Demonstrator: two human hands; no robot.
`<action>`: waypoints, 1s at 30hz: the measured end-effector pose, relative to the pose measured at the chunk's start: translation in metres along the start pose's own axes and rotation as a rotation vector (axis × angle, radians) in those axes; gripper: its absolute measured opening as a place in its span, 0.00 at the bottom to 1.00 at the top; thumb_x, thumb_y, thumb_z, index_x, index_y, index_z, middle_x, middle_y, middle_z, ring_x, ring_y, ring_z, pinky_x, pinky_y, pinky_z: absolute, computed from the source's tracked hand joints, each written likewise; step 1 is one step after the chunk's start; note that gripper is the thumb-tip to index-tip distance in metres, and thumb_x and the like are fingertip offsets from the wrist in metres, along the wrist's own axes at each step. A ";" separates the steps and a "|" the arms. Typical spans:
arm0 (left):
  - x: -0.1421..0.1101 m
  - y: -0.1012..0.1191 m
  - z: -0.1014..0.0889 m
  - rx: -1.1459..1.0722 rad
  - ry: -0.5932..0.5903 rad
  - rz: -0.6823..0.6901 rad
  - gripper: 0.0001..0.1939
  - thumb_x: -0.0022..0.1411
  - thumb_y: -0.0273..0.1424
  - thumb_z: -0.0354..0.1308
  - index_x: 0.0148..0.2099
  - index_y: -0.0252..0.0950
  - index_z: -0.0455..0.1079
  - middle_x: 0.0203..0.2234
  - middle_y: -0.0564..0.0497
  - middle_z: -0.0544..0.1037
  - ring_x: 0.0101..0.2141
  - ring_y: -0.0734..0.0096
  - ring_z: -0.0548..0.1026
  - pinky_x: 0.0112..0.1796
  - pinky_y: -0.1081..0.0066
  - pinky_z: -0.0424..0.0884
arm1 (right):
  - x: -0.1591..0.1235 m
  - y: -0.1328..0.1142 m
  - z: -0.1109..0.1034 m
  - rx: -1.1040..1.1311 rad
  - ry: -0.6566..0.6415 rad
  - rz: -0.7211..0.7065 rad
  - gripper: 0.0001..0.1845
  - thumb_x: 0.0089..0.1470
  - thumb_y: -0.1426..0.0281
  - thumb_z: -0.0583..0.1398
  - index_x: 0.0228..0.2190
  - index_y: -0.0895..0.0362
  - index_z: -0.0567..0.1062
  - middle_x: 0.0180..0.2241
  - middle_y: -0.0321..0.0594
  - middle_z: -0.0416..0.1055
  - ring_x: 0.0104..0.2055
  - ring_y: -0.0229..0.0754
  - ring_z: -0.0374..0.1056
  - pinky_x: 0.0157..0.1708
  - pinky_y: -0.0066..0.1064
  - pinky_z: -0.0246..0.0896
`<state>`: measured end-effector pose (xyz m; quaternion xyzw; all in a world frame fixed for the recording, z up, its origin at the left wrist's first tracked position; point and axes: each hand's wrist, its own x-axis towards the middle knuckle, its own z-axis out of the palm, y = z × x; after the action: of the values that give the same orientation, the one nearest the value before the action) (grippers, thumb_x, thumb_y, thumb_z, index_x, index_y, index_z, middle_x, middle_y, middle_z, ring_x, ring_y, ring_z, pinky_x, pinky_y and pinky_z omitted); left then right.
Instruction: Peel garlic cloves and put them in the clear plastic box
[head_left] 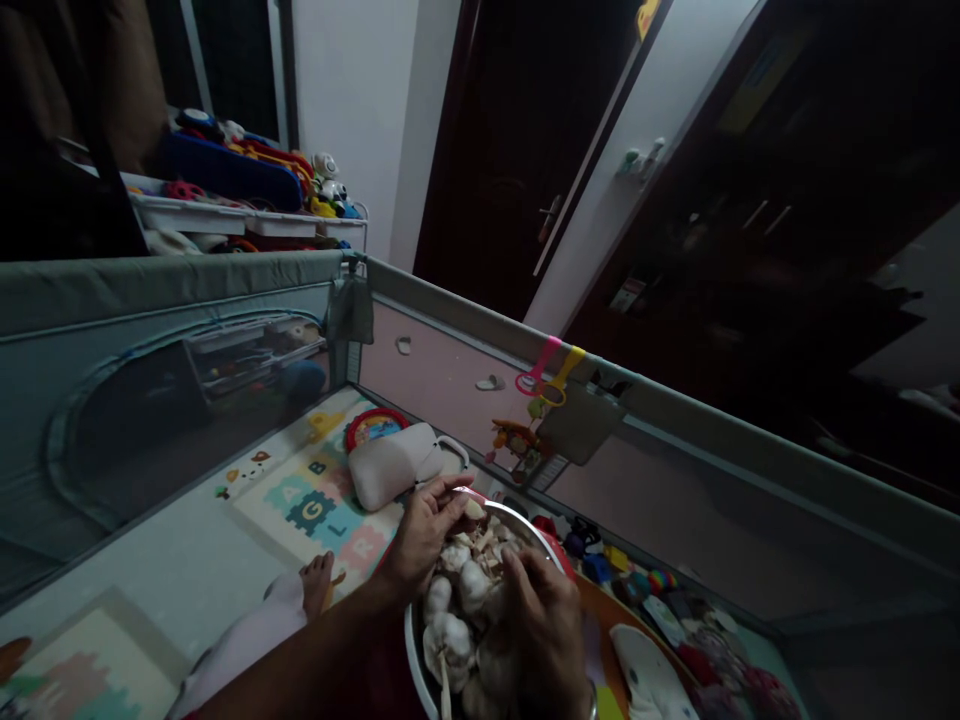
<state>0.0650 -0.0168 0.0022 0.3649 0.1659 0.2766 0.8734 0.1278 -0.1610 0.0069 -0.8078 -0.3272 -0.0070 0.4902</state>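
Observation:
A metal bowl [412, 655] in front of me holds several garlic bulbs [450, 640] and loose papery skins [487, 548]. At the bowl's far left rim, my left hand [426, 528] pinches a pale garlic clove [474, 510] between thumb and fingers. Over the right side of the bowl, my right hand [546, 612] is closed with its fingertips together. Whatever those fingertips may hold is hidden. Bulbs lie just under and beside this hand, and one near the front has a long dry stem [444, 685].
A fabric-and-mesh playpen wall [480, 320] surrounds the patterned mat [292, 510]. Close beyond the bowl lies a beige cushion-like object [394, 465]. Assorted toys [600, 555] line the right side. A bare foot [316, 585] rests at left. Toy shelves [247, 220] stand outside.

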 end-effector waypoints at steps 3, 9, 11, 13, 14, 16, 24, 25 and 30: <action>-0.001 -0.004 0.000 0.061 -0.012 -0.011 0.25 0.39 0.41 0.71 0.38 0.29 0.73 0.23 0.50 0.77 0.21 0.77 0.72 0.22 0.80 0.67 | 0.000 0.003 0.001 -0.094 -0.081 -0.119 0.12 0.55 0.66 0.55 0.32 0.55 0.78 0.30 0.43 0.78 0.32 0.45 0.73 0.32 0.31 0.68; -0.005 -0.011 0.000 0.157 -0.102 -0.039 0.24 0.41 0.45 0.69 0.32 0.29 0.75 0.23 0.50 0.76 0.21 0.77 0.70 0.23 0.78 0.67 | -0.007 0.003 0.007 -0.035 0.036 -0.254 0.12 0.54 0.68 0.58 0.41 0.56 0.75 0.40 0.47 0.77 0.41 0.47 0.73 0.38 0.36 0.69; -0.007 -0.013 0.001 0.165 -0.124 -0.077 0.24 0.40 0.45 0.69 0.32 0.29 0.76 0.23 0.50 0.76 0.20 0.77 0.70 0.23 0.77 0.67 | -0.009 0.002 0.008 0.013 0.047 -0.291 0.12 0.54 0.68 0.58 0.41 0.55 0.76 0.39 0.46 0.77 0.40 0.46 0.73 0.38 0.35 0.70; -0.010 -0.015 0.001 0.160 -0.145 -0.102 0.24 0.40 0.46 0.69 0.32 0.29 0.76 0.21 0.51 0.76 0.20 0.77 0.70 0.23 0.77 0.66 | -0.010 0.001 0.007 0.055 0.046 -0.316 0.10 0.54 0.69 0.58 0.39 0.54 0.77 0.36 0.45 0.77 0.37 0.45 0.74 0.37 0.34 0.70; -0.011 -0.016 0.002 0.154 -0.160 -0.108 0.24 0.40 0.46 0.69 0.32 0.29 0.76 0.20 0.51 0.76 0.20 0.76 0.70 0.23 0.77 0.66 | -0.010 0.000 0.006 0.075 0.043 -0.315 0.10 0.54 0.68 0.59 0.37 0.54 0.78 0.35 0.44 0.78 0.36 0.45 0.74 0.36 0.33 0.70; -0.012 -0.018 0.003 0.136 -0.208 -0.113 0.24 0.41 0.45 0.69 0.33 0.29 0.77 0.20 0.50 0.76 0.21 0.75 0.71 0.25 0.76 0.67 | -0.011 -0.002 0.005 0.135 0.050 -0.268 0.09 0.54 0.67 0.59 0.35 0.54 0.78 0.33 0.43 0.78 0.34 0.44 0.74 0.34 0.32 0.70; -0.014 -0.021 0.004 0.166 -0.237 -0.025 0.12 0.42 0.30 0.69 0.32 0.31 0.77 0.21 0.51 0.77 0.21 0.75 0.71 0.26 0.75 0.68 | -0.011 -0.004 0.002 0.334 0.038 0.061 0.08 0.48 0.63 0.63 0.25 0.55 0.76 0.24 0.38 0.75 0.27 0.42 0.69 0.28 0.29 0.64; -0.014 -0.021 0.002 0.193 -0.249 -0.006 0.10 0.43 0.29 0.68 0.32 0.31 0.77 0.21 0.51 0.77 0.22 0.74 0.72 0.26 0.75 0.68 | -0.010 -0.006 0.001 0.377 0.005 0.100 0.09 0.47 0.63 0.64 0.23 0.55 0.75 0.23 0.38 0.73 0.26 0.41 0.68 0.27 0.28 0.63; -0.014 -0.021 -0.007 0.387 -0.352 0.168 0.04 0.49 0.26 0.64 0.30 0.32 0.76 0.24 0.50 0.77 0.26 0.72 0.72 0.29 0.76 0.68 | -0.005 -0.017 -0.007 0.830 -0.298 0.370 0.13 0.41 0.63 0.68 0.20 0.57 0.71 0.16 0.30 0.65 0.18 0.32 0.58 0.20 0.23 0.54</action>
<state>0.0578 -0.0337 -0.0163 0.5798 0.0303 0.2437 0.7768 0.1175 -0.1644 0.0222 -0.5808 -0.2196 0.3277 0.7121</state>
